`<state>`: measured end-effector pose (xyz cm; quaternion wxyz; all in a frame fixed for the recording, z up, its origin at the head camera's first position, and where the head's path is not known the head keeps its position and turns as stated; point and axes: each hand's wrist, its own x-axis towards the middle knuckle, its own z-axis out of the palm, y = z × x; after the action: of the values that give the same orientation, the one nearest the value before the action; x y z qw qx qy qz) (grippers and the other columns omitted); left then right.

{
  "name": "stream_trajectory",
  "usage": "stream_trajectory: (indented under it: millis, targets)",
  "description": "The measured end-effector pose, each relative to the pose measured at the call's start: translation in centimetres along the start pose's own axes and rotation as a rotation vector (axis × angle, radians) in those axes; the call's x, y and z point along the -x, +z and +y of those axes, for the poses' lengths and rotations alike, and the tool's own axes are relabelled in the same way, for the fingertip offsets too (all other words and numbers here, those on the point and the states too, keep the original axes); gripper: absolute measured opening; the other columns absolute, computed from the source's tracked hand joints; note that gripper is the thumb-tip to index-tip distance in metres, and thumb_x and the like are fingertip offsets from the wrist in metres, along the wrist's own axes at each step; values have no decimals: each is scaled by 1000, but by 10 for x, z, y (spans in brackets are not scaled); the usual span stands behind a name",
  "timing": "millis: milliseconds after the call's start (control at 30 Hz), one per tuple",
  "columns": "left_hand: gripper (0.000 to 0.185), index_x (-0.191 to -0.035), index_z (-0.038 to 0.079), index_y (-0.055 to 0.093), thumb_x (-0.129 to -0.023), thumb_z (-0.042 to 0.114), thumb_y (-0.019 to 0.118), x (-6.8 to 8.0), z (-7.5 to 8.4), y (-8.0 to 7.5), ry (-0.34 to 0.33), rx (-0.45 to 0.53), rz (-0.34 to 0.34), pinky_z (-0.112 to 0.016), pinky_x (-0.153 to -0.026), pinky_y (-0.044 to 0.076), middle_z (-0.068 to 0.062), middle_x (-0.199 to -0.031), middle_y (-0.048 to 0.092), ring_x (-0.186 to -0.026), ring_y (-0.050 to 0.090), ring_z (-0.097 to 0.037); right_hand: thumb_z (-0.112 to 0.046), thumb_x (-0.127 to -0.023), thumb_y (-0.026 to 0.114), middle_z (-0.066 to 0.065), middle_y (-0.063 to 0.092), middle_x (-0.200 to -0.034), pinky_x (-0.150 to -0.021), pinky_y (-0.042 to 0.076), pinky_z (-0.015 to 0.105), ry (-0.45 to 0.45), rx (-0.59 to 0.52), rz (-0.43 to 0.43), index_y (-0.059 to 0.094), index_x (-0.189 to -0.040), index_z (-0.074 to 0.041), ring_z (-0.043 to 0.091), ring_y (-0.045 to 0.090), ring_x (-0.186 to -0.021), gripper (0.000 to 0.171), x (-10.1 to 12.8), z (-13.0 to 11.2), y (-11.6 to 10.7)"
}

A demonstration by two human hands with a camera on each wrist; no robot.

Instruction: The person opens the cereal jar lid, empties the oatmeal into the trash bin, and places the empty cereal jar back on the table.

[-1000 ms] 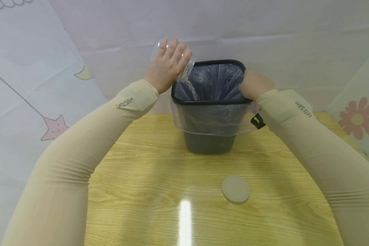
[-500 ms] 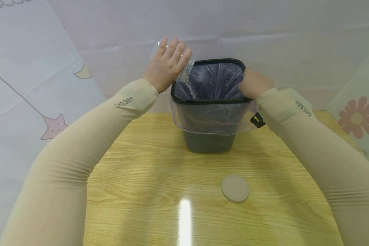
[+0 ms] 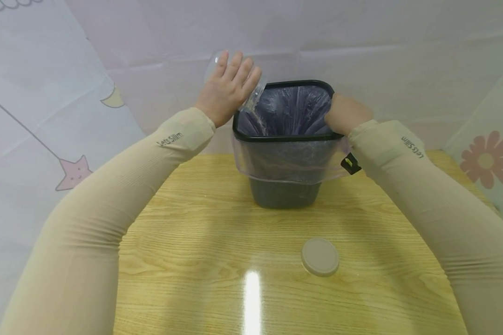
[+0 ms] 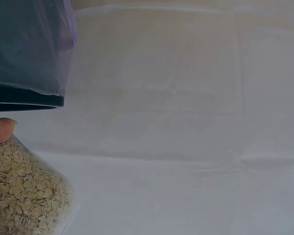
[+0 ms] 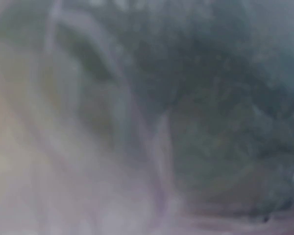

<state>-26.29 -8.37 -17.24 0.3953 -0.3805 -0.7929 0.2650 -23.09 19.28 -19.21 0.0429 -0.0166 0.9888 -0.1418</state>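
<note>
The right wrist view is a blur of dark plastic. The right hand [image 3: 347, 113] rests at the bin's [image 3: 285, 138] rim, fingers hidden inside, so its grip cannot be told. The left hand [image 3: 228, 90] clasps a clear jar [image 4: 24, 193] of pale oat flakes, tilted over the bin's near-left corner, probably pouring. Both sleeves read "Let's Slim". A round lid [image 3: 320, 257] lies nearer the person than both hands.

My right wrist view is all blur. Right hand [image 3: 345, 114] fingers vanish inside the bin [image 3: 285, 139]. My left wrist view cuts off the oat jar [image 4: 24, 196] below the bin's rim.
</note>
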Motion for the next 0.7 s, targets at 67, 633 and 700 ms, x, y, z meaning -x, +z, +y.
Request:
stream_trajectory:
  millis: [67, 633, 700]
  targets:
    - [50, -139, -1, 40, -91, -1, 52, 0, 0, 0, 3, 2, -8, -52, -113, 26, -24, -138, 46, -131, 40, -41, -11, -93, 35, 36, 50, -122, -82, 46, 58, 4, 2, 2, 26, -143, 13, 44, 53, -103, 56, 0, 0, 0]
    - [52, -139, 0, 40, -89, -1, 55, 1, 0, -1, 24, -28, 7, -52, -112, 27, -23, -138, 46, -130, 40, -40, -10, -93, 34, 36, 48, -126, -82, 45, 58, 11, -10, -6, 23, -145, 13, 44, 52, -106, 58, 0, 0, 1]
    - [51, -138, 1, 41, -89, -1, 54, 1, 0, -1, 25, -45, 21, -52, -112, 28, -22, -138, 46, -130, 41, -40, -10, -93, 34, 35, 49, -125, -81, 45, 57, 11, -12, -2, 23, -145, 12, 43, 52, -104, 58, 0, 0, 2]
